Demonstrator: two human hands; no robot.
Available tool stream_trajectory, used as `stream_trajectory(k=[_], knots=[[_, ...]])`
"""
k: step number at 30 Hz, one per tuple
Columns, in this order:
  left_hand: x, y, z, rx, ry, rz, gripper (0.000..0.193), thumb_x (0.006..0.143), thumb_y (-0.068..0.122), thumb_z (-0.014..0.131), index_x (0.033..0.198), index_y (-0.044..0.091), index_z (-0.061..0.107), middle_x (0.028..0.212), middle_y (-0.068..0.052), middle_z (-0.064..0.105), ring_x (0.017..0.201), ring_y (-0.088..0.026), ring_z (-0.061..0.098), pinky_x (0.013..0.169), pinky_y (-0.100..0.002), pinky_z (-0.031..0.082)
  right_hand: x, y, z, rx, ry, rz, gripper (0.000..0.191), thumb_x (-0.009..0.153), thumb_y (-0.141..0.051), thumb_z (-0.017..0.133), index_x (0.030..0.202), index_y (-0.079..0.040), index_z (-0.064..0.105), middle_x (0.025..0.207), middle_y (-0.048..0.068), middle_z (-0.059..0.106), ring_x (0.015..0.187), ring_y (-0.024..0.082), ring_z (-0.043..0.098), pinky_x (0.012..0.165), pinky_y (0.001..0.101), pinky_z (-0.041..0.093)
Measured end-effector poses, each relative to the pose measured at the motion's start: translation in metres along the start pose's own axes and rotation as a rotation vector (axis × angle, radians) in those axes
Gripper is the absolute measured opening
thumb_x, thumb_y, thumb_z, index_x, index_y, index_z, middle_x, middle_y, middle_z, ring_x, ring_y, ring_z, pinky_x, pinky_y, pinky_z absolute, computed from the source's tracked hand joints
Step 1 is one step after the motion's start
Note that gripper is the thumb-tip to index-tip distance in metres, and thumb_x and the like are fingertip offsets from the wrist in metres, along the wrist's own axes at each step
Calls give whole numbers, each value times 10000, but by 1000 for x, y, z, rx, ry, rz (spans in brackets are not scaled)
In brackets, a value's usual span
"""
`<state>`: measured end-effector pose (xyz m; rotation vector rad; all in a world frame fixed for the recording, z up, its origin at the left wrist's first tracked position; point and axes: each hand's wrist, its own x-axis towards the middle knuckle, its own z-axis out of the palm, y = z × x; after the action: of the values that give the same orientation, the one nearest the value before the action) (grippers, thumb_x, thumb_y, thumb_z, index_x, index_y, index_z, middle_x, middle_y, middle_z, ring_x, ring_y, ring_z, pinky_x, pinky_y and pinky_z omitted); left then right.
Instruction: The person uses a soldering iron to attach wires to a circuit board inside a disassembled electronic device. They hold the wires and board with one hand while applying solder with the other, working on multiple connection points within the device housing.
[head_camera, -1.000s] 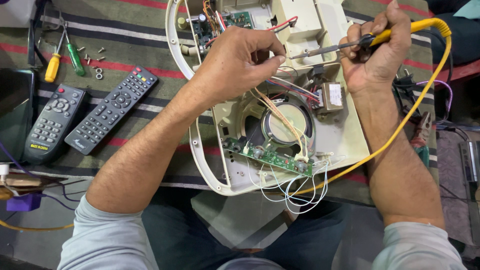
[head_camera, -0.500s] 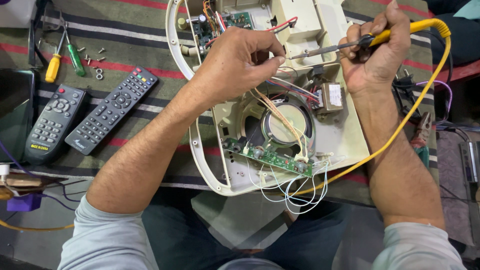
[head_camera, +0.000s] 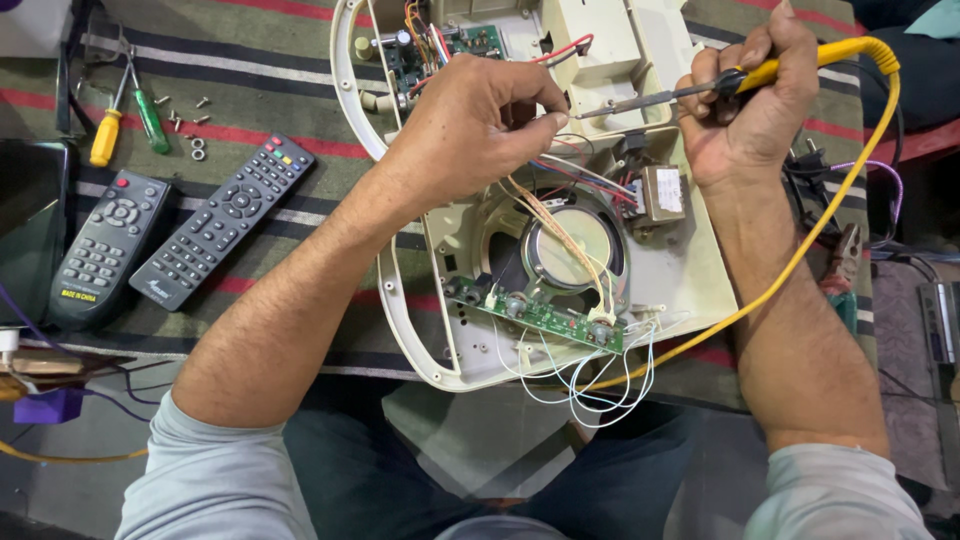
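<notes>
- Opened cream plastic casing (head_camera: 690, 270) lies on striped cloth (head_camera: 280, 100), between both forearms.
- Left hand (head_camera: 470, 125) hovers over the casing's upper half, fingertips pinched on thin wires (head_camera: 560, 170) above the round speaker (head_camera: 572, 247).
- Right hand (head_camera: 755, 110) closed around yellow-handled soldering iron (head_camera: 700, 88); its metal tip points left toward the left fingertips.
- Against the frames before: both hands and iron unchanged in place.
- Narrow green circuit board (head_camera: 545, 315) along the lower edge, white leads looping out.
- Two black remotes (head_camera: 170, 235) and screwdrivers (head_camera: 125, 115) far left.
</notes>
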<state>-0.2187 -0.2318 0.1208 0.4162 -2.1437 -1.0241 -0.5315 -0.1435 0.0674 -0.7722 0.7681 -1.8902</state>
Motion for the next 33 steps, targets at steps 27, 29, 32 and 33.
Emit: stream_trajectory(k=[27, 29, 32, 33], knots=[[0, 0, 1, 29, 8, 19, 86, 917, 125, 750, 964, 55, 762, 673, -14, 674, 589, -80, 614, 546, -276, 474, 0, 0, 0, -8, 5, 3, 459, 1109, -346, 679, 785, -98, 468, 617, 35, 366, 541, 166, 342, 496, 305, 275], [0, 1, 1, 34, 3, 5, 85, 917, 125, 747, 963, 56, 763, 666, -16, 670, 582, -84, 608, 543, -278, 467, 0, -1, 0, -7, 8, -1, 460, 1109, -345, 679, 784, -99, 466, 619, 33, 365, 545, 168, 343, 493, 304, 273], [0, 1, 1, 42, -2, -11, 81, 921, 123, 741, 962, 56, 763, 657, -19, 664, 574, -89, 601, 536, -283, 457, 0, -1, 1, -12, 1, -3, 459, 1103, -346, 680, 781, -97, 469, 608, 30, 361, 539, 165, 342, 491, 305, 273], [0, 1, 1, 38, -2, -4, 79, 918, 120, 739, 959, 57, 762, 664, -15, 669, 579, -85, 606, 539, -280, 462, 0, -1, 1, -14, 4, -4, 456, 1101, -345, 680, 781, -98, 469, 606, 29, 359, 534, 163, 339, 489, 305, 272]])
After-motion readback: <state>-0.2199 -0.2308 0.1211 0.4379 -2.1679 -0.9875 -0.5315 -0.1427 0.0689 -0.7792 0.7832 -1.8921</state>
